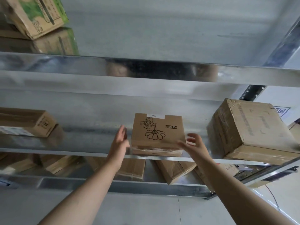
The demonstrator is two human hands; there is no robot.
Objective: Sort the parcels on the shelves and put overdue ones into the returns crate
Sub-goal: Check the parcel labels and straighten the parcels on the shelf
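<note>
So the POP MART box (158, 133) with the flower drawing sits near the front edge of the middle shelf (65, 151). Left hand (119, 143) hovers just beside its left side, fingers straight, holding nothing. Right hand (194, 146) is at the right front corner, fingers spread loose, can't tell if it's touching. Bigger taped carton (250, 130) sits off to the right.

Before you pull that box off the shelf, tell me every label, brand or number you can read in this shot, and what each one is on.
"POP MART": black band printed on top of the flower-drawing box, reading upside down from here.
White sticker at that box's far edge: handwritten marks, too small to read.
Large box at right: printed lines down its top, blurred, unreadable.
Green-printed box on the upper shelf: text and handling symbols, too blurred.
Long box at left: small printed mark, unreadable.
</note>
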